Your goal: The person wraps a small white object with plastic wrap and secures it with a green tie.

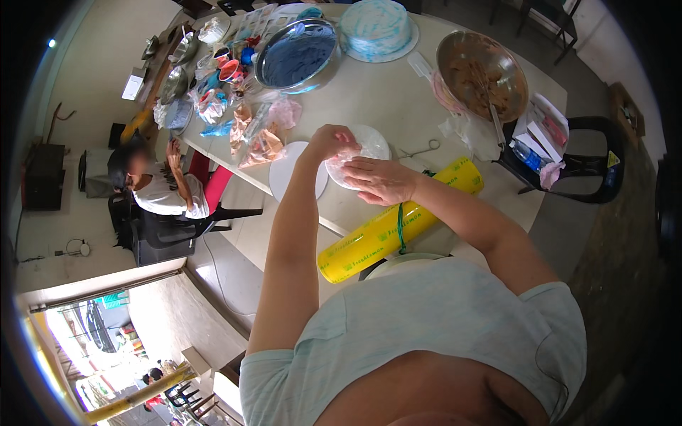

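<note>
Disc [379,144], rnd, wht, w/ clear plastic [351,153], on surface [387,99]. L hand [334,143]: fingers curled at plastic, can't tell grip. R hand [382,180]: fingers extended, unclenched. Ylw roll [366,245] nearby.

Wide fisheye, head-high, downward over table [391,92]

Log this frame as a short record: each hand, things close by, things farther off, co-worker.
Left hand: fingers bent at a round white piece; grip unclear
Right hand: fingers extended, over the same piece's near side
Close by: pale round board to the left; yellow roll below the right forearm
Farther off: blue-and-white round cake; bowl of dark blue cream; bowl of brown mixture with whisk
Co-worker: seated at left, white top
</note>
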Demonstrator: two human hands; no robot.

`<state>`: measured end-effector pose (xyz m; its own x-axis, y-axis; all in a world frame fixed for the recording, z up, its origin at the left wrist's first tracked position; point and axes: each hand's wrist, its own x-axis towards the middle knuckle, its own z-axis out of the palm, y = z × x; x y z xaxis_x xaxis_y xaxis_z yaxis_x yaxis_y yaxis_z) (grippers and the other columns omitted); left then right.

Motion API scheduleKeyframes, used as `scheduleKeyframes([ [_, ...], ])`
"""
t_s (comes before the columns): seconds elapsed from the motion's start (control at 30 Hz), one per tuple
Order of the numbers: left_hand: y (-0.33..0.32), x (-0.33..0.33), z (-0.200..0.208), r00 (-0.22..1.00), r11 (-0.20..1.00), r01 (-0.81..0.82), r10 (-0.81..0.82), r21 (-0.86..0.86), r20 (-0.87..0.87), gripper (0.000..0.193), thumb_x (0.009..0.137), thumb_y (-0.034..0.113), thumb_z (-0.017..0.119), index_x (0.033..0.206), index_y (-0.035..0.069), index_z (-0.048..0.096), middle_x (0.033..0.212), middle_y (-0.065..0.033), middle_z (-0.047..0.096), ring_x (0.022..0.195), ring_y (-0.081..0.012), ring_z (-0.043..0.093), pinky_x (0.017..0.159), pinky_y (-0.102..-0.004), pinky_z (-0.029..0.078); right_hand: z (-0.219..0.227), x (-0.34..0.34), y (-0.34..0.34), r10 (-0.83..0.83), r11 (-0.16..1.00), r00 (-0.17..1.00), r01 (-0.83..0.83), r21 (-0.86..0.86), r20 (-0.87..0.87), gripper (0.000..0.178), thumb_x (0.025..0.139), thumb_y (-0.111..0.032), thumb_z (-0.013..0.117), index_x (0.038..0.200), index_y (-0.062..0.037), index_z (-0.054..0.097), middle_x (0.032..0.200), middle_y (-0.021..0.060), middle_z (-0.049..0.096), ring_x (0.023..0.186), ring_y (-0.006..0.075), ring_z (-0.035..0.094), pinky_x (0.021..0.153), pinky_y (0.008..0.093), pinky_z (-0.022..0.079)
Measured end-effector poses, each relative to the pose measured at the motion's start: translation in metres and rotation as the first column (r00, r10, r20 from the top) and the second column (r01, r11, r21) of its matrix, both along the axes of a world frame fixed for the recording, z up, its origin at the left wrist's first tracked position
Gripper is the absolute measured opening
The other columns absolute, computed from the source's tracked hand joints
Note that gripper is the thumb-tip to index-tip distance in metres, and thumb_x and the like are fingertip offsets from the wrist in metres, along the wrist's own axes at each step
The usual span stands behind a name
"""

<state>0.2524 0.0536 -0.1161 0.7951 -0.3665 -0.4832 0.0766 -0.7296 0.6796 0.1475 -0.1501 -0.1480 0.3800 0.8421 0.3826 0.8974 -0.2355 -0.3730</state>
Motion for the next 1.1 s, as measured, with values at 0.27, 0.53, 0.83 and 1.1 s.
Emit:
scheduleKeyframes([
  [0.27,0.01,-0.013,0.012,0.928,0.868,-0.372,0.353,-0.329,-0.119,0.017,0.098,0.017,0.062,0.11,0.005,0.063,0.079,-0.0014,0.064,0.064,-0.0102,0.055,0.059,-0.0258,0.048,-0.004,-0.002,0.007,-0.118,0.992,0.992,0.114,-0.059,-0.053,0.062,0.101,-0.037,0.05,0.149,0.0001,0.039,0.159,0.0171,0.033,0.15,0.0267,0.025,0.124,0.0429,0.017],
  [0.53,-0.055,-0.142,-0.019,0.535,0.873,-0.259,0.486,-0.413,0.691,0.021,0.091,0.001,0.062,0.108,-0.001,0.051,0.104,-0.0153,0.06,0.095,-0.0257,0.062,0.083,-0.0369,0.052,0.003,0.025,0.008,0.17,0.889,0.476,0.303,0.343,-0.863,0.056,0.093,0.004,0.04,0.148,-0.0051,0.04,0.145,0.0169,0.051,0.139,0.0259,0.046,0.115,0.0377,0.035],
  [0.83,-0.057,-0.144,-0.026,0.546,0.982,-0.171,0.025,0.082,0.838,0.049,0.084,-0.004,0.059,0.133,0.004,0.057,0.133,-0.0131,0.057,0.128,-0.0346,0.052,0.106,-0.047,0.041,0.01,0.066,-0.034,0.031,0.551,0.638,0.632,0.545,-0.77,0.057,0.086,0.014,0.04,0.139,-0.0045,0.05,0.142,0.0116,0.054,0.139,0.0237,0.045,0.113,0.0384,0.038],
  [1.1,-0.045,-0.133,-0.028,0.639,0.971,-0.049,-0.148,0.233,0.754,0.063,0.087,-0.002,0.052,0.148,-0.001,0.038,0.157,-0.0205,0.034,0.149,-0.0362,0.026,0.121,-0.0547,0.02,-0.01,0.045,-0.028,-0.34,0.832,0.714,0.532,0.159,-0.613,0.061,0.084,-0.012,0.071,0.139,-0.0103,0.046,0.14,0.0188,0.044,0.131,0.034,0.048,0.106,0.0397,0.043],
])
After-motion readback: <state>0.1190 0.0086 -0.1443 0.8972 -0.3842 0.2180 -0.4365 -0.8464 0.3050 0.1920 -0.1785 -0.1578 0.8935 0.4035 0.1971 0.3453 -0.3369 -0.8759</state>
